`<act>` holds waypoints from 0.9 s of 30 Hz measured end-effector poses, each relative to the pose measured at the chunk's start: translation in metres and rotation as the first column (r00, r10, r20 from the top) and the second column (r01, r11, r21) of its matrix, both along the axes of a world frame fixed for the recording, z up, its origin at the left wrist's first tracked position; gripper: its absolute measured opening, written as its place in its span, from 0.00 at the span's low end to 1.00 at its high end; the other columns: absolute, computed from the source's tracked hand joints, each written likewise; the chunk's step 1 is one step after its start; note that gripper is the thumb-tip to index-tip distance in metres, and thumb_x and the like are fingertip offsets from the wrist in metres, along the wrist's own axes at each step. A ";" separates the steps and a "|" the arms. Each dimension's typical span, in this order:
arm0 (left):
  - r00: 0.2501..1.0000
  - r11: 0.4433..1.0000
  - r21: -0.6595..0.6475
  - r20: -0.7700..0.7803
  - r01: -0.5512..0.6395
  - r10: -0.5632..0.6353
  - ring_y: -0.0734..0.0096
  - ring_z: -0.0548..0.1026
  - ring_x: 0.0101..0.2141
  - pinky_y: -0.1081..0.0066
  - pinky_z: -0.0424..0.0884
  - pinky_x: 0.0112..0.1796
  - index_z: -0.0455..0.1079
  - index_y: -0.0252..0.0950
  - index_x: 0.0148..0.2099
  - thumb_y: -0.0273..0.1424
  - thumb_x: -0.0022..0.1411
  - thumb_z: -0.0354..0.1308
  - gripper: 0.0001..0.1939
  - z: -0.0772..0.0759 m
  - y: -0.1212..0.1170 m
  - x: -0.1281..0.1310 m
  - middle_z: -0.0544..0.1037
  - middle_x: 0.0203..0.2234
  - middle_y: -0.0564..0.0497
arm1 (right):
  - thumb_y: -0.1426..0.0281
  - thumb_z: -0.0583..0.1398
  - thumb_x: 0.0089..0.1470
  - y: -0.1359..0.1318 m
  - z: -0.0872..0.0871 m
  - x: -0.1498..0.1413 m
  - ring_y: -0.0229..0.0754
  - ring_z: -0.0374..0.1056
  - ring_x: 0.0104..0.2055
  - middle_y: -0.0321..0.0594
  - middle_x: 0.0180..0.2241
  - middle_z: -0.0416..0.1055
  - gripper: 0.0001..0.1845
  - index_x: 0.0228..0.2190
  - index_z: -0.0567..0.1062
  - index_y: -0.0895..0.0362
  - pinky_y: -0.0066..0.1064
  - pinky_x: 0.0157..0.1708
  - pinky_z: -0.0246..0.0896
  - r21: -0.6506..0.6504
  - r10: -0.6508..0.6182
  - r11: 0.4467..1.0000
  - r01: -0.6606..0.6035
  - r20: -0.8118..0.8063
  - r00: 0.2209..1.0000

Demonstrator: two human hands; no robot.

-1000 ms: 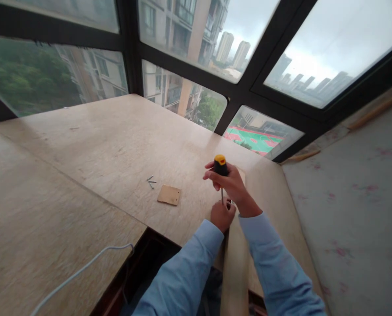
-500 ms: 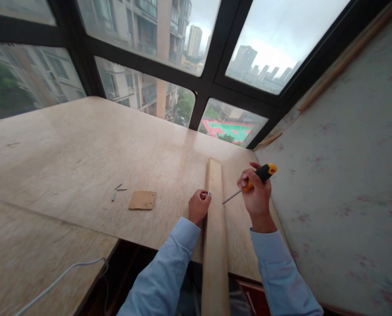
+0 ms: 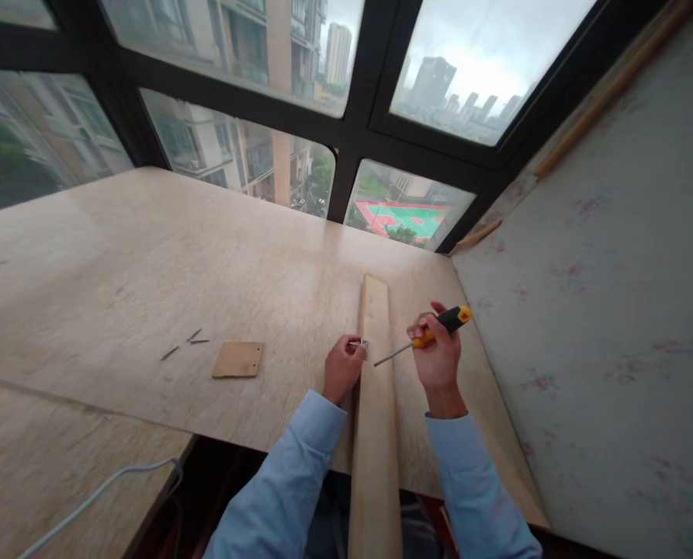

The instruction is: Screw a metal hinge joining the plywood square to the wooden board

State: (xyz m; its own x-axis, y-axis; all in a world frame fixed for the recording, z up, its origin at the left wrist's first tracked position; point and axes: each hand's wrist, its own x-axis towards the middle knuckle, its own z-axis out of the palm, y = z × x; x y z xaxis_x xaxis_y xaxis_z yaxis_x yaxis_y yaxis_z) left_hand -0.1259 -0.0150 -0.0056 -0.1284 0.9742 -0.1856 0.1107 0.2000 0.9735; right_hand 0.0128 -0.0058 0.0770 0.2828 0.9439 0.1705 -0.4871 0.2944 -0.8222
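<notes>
A long pale wooden plank (image 3: 375,435) points away from me and overhangs the table's near edge. At its left edge my left hand (image 3: 343,371) is closed, thumb and fingers pinching a small silvery metal piece (image 3: 365,349) against the wood. Its exact kind is too small to tell. My right hand (image 3: 437,361) grips a screwdriver (image 3: 452,319) by its yellow and black handle. The shaft slants down to the left, with the tip over the plank, just right of and nearer than the metal piece.
Several screws (image 3: 193,337) lie on the marbled tabletop (image 3: 253,248) at left, near a thin brown square (image 3: 237,360) with small holes. A pale cable (image 3: 107,489) crosses the lower left. A flowered wall (image 3: 590,349) bounds the right, and windows stand behind the table.
My right hand has brought the screwdriver left, so its tip moves from the plank's right edge to over its face. The metal piece shows more; the whole view has shifted slightly.
</notes>
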 end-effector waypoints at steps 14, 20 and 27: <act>0.999 0.998 0.058 0.037 0.015 -0.018 0.68 0.77 0.31 0.72 0.69 0.34 0.72 0.33 0.42 0.31 0.57 0.57 0.11 -0.005 -0.001 -0.001 0.80 0.30 0.48 | 0.76 0.63 0.41 -0.007 -0.003 0.007 0.34 0.63 0.29 0.29 0.28 0.67 0.21 0.41 0.73 0.49 0.30 0.35 0.61 0.065 0.002 0.998 -0.002 0.007 1.000; 0.999 0.996 0.083 0.041 0.015 -0.019 0.66 0.77 0.33 0.71 0.70 0.35 0.73 0.33 0.42 0.31 0.56 0.59 0.11 -0.009 0.002 -0.004 0.80 0.31 0.46 | 0.75 0.63 0.42 -0.011 -0.002 -0.001 0.36 0.63 0.30 0.31 0.29 0.66 0.20 0.39 0.73 0.49 0.32 0.37 0.61 0.070 0.007 0.998 -0.010 0.042 0.999; 0.999 0.996 0.087 0.036 0.014 -0.017 0.67 0.77 0.32 0.71 0.70 0.35 0.74 0.32 0.41 0.31 0.56 0.58 0.11 -0.006 0.001 -0.004 0.80 0.31 0.46 | 0.75 0.63 0.42 -0.010 -0.006 -0.009 0.36 0.64 0.31 0.30 0.28 0.68 0.20 0.40 0.71 0.48 0.32 0.37 0.61 0.088 0.021 0.996 -0.026 0.060 0.998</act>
